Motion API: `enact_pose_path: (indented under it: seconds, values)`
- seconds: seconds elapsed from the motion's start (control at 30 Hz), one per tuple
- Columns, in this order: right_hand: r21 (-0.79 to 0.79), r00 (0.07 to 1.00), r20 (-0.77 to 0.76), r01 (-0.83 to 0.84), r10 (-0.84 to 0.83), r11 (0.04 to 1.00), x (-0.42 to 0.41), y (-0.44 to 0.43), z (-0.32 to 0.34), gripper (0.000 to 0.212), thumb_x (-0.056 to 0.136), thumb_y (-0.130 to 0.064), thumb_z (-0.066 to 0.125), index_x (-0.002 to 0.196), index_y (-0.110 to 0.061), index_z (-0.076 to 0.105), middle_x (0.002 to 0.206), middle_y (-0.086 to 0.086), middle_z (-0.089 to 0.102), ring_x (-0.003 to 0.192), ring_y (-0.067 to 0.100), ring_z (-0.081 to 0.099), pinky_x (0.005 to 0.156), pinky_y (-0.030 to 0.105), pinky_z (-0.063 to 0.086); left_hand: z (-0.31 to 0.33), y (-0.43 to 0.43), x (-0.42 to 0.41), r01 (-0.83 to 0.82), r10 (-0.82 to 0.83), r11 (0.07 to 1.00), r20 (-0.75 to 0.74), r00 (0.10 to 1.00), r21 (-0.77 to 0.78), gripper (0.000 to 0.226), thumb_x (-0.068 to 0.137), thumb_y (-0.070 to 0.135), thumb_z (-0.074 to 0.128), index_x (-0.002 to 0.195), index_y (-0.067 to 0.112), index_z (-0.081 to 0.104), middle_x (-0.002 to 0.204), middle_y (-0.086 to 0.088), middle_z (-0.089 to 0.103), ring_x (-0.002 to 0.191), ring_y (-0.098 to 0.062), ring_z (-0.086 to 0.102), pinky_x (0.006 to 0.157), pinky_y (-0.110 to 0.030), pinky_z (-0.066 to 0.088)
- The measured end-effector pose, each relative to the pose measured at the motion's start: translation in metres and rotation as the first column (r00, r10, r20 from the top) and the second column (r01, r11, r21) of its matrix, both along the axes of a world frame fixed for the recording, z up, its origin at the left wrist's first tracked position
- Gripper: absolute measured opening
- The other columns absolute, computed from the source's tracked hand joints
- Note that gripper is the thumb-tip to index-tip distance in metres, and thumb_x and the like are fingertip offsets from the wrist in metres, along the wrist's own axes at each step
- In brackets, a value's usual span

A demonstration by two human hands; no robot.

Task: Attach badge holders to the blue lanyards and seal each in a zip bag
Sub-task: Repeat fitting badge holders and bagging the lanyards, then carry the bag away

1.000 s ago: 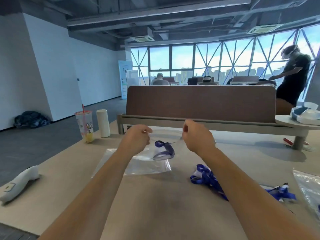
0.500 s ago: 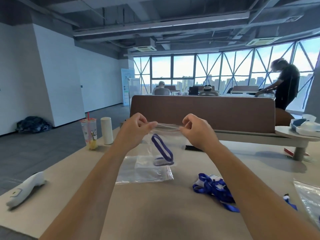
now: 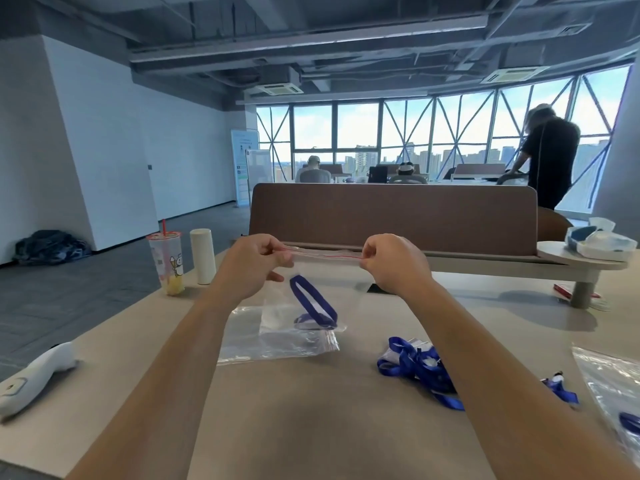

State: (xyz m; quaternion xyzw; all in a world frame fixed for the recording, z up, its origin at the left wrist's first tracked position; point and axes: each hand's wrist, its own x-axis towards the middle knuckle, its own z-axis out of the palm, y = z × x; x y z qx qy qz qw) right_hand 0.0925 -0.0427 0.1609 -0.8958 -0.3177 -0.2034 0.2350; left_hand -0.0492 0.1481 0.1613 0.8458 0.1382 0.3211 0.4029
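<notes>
A clear zip bag (image 3: 322, 271) hangs in the air above the table, held taut by its red-lined top strip. My left hand (image 3: 254, 263) pinches the strip's left end and my right hand (image 3: 391, 261) pinches its right end. Inside the bag a blue lanyard (image 3: 313, 303) loops down with a clear badge holder at the bottom. Another empty zip bag (image 3: 277, 341) lies flat on the table beneath it. A heap of loose blue lanyards (image 3: 415, 367) lies to the right, partly hidden by my right forearm.
A drink cup with a red straw (image 3: 168, 263) and a white cylinder (image 3: 202, 256) stand at the left edge. A white handheld device (image 3: 34, 375) lies near left. A brown partition (image 3: 394, 216) crosses the far side. More bagged items (image 3: 613, 393) sit far right. People stand and sit beyond.
Both hands have lifted the bag off the table and moved apart, stretching its top strip straight. The lanyard now hangs down inside the raised bag.
</notes>
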Motion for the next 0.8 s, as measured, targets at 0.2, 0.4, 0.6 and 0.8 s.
enact_pose_path:
  seconds: [0.2, 0.4, 0.6, 0.8]
  values:
    - [0.013, 0.976, -0.12, -0.184, 0.184, 0.983, -0.009, 0.008, 0.0, 0.022, 0.089, -0.034, 0.069, 0.105, -0.024, 0.057, 0.095, -0.004, 0.062, 0.084, 0.015, 0.059, 0.078, 0.034, 0.055, -0.002, -0.02, 0.009, 0.075, -0.074, 0.997, 0.032, 0.997, -0.015, 0.008, 0.097, 0.013, 0.059, 0.094, 0.012, 0.065, 0.087, -0.003, 0.074, 0.079, -0.017, 0.073, 0.074, -0.027, 0.061]
    - [0.145, 0.917, -0.199, -0.32, 0.345, 0.936, -0.025, 0.016, -0.004, 0.003, 0.092, -0.026, 0.066, 0.092, -0.023, 0.064, 0.087, -0.006, 0.066, 0.079, 0.011, 0.061, 0.079, 0.029, 0.055, -0.006, -0.035, 0.018, 0.113, -0.112, 0.993, -0.014, 0.994, 0.046, 0.005, 0.096, 0.015, 0.061, 0.092, 0.015, 0.064, 0.083, -0.003, 0.073, 0.071, -0.014, 0.073, 0.067, -0.019, 0.059]
    - [0.187, 0.893, -0.259, -0.327, 0.367, 0.927, -0.027, 0.016, -0.016, 0.003, 0.095, -0.024, 0.061, 0.093, -0.022, 0.062, 0.091, -0.001, 0.066, 0.083, 0.015, 0.062, 0.078, 0.027, 0.051, -0.008, -0.037, 0.02, 0.118, -0.119, 0.993, -0.031, 0.992, -0.008, 0.006, 0.098, 0.012, 0.057, 0.097, 0.008, 0.062, 0.087, -0.008, 0.075, 0.073, -0.018, 0.074, 0.07, -0.026, 0.061]
    - [0.246, 0.863, -0.289, -0.352, 0.415, 0.903, -0.03, 0.019, -0.022, 0.004, 0.096, -0.022, 0.06, 0.092, -0.023, 0.06, 0.086, -0.005, 0.067, 0.079, 0.009, 0.062, 0.066, 0.018, 0.045, -0.012, -0.04, 0.022, 0.068, -0.059, 0.988, -0.063, 0.996, 0.141, 0.006, 0.096, 0.017, 0.062, 0.094, 0.014, 0.065, 0.086, -0.001, 0.07, 0.075, -0.013, 0.068, 0.057, -0.015, 0.054]
